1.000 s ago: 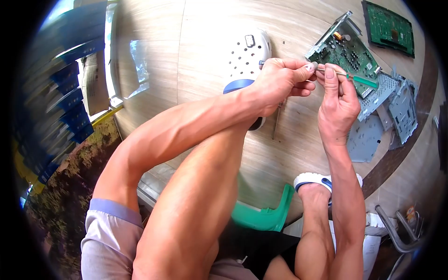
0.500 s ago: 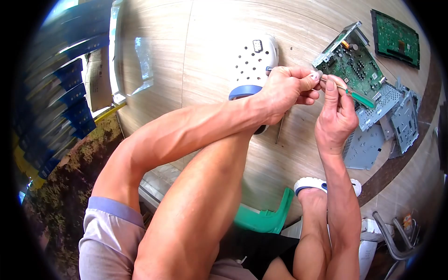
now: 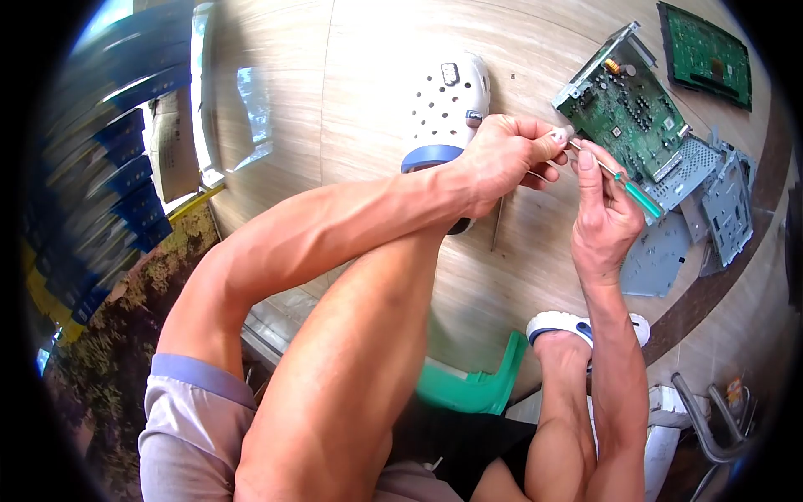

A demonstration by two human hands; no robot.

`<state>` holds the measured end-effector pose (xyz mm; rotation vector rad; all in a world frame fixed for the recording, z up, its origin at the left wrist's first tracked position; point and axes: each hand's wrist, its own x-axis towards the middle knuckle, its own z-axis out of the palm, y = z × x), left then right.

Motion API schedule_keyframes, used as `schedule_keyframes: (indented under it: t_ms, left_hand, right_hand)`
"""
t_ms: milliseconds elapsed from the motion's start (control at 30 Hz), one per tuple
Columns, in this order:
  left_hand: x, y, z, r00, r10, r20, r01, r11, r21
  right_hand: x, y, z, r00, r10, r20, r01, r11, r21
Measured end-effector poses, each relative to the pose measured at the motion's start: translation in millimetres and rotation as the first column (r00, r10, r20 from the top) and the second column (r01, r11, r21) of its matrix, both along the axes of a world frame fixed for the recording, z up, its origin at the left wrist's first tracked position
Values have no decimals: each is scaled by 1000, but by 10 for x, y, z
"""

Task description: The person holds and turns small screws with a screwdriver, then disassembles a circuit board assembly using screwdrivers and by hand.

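Observation:
My right hand (image 3: 604,205) is closed around a screwdriver with a green handle (image 3: 642,197); its thin shaft points up and left toward my other hand. My left hand (image 3: 512,159) is in a pinch, thumb and index finger pressed on a small pale piece (image 3: 563,134) that I cannot make out. The screwdriver's tip meets that pinch; whether it touches the piece is hidden by the fingers. Just beyond the hands lies a metal chassis with a green circuit board (image 3: 626,113) on the floor.
Grey metal plates (image 3: 726,209) lie to the right, and a black-framed circuit board (image 3: 707,57) at the top right. A white clog (image 3: 447,105) is in front, and a thin rod (image 3: 498,226) below my left hand. A green plastic stool (image 3: 473,389) is underneath me.
The view has shifted slightly. The screwdriver handle has turned a little and tilts more steeply down; both hands stay together in nearly the same place.

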<state>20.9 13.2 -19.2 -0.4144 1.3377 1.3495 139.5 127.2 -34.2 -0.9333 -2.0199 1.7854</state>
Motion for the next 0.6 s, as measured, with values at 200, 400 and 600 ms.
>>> schedule_keyframes:
  t_ms: [200, 400, 600]
  left_hand:
    - [-3, -10, -17, 1000, -7, -4, 7, 1000, -19]
    - [6, -9, -25, 1000, -3, 22, 3, 1000, -8]
    - [-16, -3, -6, 1000, 3, 22, -4, 1000, 12]
  right_hand:
    - [27, 47, -28, 999, 36, 8, -35, 995, -94]
    - [24, 52, -89, 999, 48, -5, -49, 994, -103]
    - [-33, 24, -92, 997, 72, -30, -69, 994, 80]
